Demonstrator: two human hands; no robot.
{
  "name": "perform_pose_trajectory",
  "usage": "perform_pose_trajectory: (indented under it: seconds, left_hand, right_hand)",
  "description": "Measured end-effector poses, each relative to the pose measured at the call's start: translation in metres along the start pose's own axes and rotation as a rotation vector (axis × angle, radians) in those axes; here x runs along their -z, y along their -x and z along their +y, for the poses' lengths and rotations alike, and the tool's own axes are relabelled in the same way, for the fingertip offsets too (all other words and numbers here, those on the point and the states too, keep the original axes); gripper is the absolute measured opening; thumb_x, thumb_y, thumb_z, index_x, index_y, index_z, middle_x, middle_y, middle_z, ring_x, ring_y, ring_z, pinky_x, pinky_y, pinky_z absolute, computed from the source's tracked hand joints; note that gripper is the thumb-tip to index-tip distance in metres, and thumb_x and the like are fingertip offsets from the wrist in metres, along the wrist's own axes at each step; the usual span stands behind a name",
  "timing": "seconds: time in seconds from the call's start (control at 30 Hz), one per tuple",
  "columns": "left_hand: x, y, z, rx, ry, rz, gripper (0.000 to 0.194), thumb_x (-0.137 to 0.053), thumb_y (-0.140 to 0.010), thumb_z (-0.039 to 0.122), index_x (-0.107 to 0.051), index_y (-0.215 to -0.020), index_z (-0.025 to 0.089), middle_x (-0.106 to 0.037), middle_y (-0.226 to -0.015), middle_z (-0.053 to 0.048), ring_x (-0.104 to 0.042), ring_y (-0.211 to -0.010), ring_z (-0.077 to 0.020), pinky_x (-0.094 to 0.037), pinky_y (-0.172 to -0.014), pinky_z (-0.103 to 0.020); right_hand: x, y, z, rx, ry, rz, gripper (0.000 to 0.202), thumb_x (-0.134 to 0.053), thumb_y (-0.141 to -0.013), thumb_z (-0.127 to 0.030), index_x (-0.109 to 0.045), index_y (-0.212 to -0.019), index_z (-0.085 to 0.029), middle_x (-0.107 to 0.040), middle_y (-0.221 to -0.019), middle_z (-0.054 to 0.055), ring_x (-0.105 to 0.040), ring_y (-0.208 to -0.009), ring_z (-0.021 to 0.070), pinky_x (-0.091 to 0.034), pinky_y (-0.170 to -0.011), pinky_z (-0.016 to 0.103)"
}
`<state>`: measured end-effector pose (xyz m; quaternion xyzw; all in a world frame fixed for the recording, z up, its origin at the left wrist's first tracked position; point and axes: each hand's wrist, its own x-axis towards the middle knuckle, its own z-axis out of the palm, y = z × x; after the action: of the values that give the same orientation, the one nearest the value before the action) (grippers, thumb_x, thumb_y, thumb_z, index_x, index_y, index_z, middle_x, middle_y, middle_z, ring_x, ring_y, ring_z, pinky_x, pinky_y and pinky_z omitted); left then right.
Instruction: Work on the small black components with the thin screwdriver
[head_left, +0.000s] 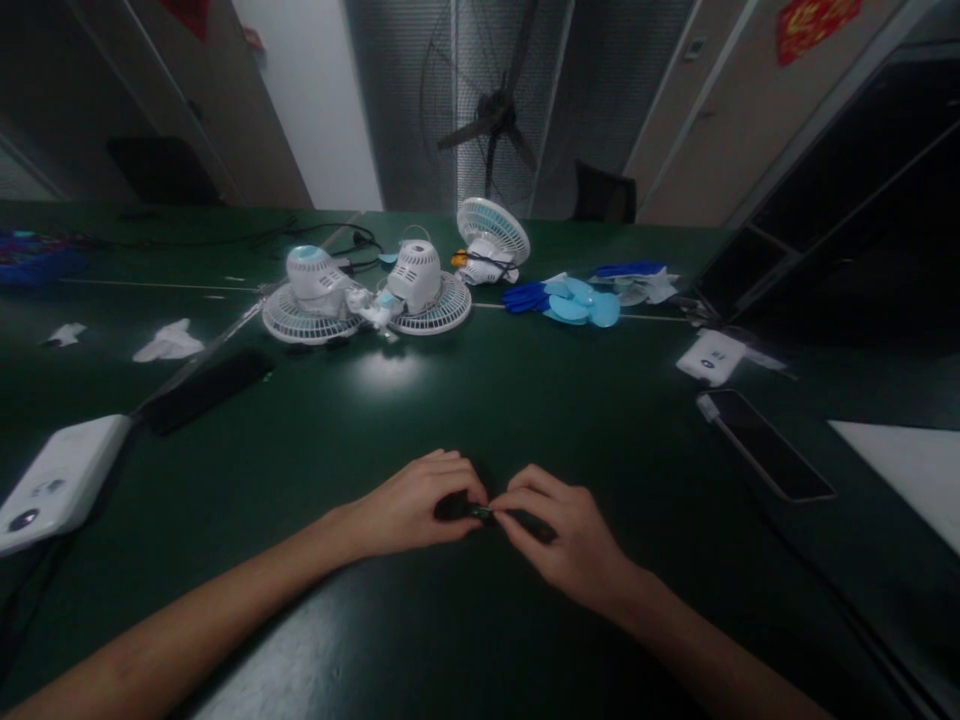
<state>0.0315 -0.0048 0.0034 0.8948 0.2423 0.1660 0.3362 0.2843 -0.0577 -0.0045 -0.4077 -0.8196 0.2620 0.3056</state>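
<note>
Over the near middle of the green table (420,420), my left hand (431,497) is closed in a pinch on a tiny dark green piece (480,511), possibly a small circuit board. Its exact kind is too small to make out. From the other side, my right hand (559,525) pinches with thumb and fingertips at the right end of the same piece. The fingertips of both hands almost meet there. Most of the piece is hidden by the fingers.
White fan parts (322,290) lie at the back, with an upright small fan (491,240) beside them. Blue gloves and light-blue fan blades (577,302) rest to their right. A phone (765,445) and a white device (711,358) are at right; another white device (67,480) is at left.
</note>
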Motion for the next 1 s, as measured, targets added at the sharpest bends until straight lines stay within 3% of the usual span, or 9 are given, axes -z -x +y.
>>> perform_pose_trajectory:
  seconds: [0.5,0.67,0.8,0.9,1.0]
  left_hand:
    - [0.001,0.001,0.0004,-0.002,-0.023,0.02,0.018,-0.067,-0.095,0.019,-0.066,-0.113,0.02,-0.065,-0.105,-0.005,-0.06,-0.1,-0.0211,-0.044,-0.097,-0.035]
    - [0.0012,0.0014,0.0001,-0.01,-0.018,0.01,0.019,-0.066,-0.094,0.018,-0.064,-0.113,0.02,-0.065,-0.105,-0.006,-0.06,-0.099,-0.0217,-0.045,-0.094,-0.036]
    - [-0.0007,0.0027,-0.0021,0.033,0.037,0.034,0.041,-0.07,-0.094,0.022,-0.059,-0.134,0.022,-0.065,-0.105,-0.006,-0.06,-0.098,-0.0214,-0.047,-0.092,-0.036]
    - [-0.0017,0.0047,-0.0036,0.07,0.069,0.048,0.061,-0.072,-0.094,0.022,-0.048,-0.15,0.024,-0.065,-0.109,-0.006,-0.06,-0.102,-0.0218,-0.047,-0.092,-0.036]
    - [-0.0015,0.0061,-0.0045,0.072,0.075,0.038,0.061,-0.071,-0.095,0.023,-0.047,-0.151,0.024,-0.065,-0.111,-0.007,-0.06,-0.102,-0.0221,-0.048,-0.092,-0.037]
  right_hand:
    - [0.0036,0.0042,-0.0021,0.064,0.038,-0.049,0.015,-0.065,-0.099,-0.017,-0.075,-0.109,-0.024,-0.069,-0.103,0.003,-0.068,-0.081,0.0139,-0.049,-0.066,0.026]
    - [0.0021,0.0012,0.0,-0.005,0.067,0.07,0.016,-0.061,-0.102,-0.02,-0.075,-0.109,-0.023,-0.069,-0.1,0.004,-0.069,-0.08,0.0152,-0.054,-0.068,0.026]
    - [0.0028,0.0004,0.0022,-0.036,0.068,0.141,0.016,-0.06,-0.102,-0.021,-0.075,-0.109,-0.022,-0.069,-0.1,0.005,-0.069,-0.081,0.0164,-0.057,-0.071,0.027]
    - [0.0034,0.0015,0.0019,-0.002,0.04,0.076,0.016,-0.062,-0.102,-0.02,-0.074,-0.11,-0.023,-0.069,-0.101,0.005,-0.069,-0.081,0.0158,-0.055,-0.069,0.026]
    - [0.0015,0.003,0.0017,0.027,0.058,0.001,0.017,-0.063,-0.1,-0.019,-0.074,-0.112,-0.025,-0.068,-0.103,0.003,-0.068,-0.078,0.0144,-0.052,-0.065,0.026]
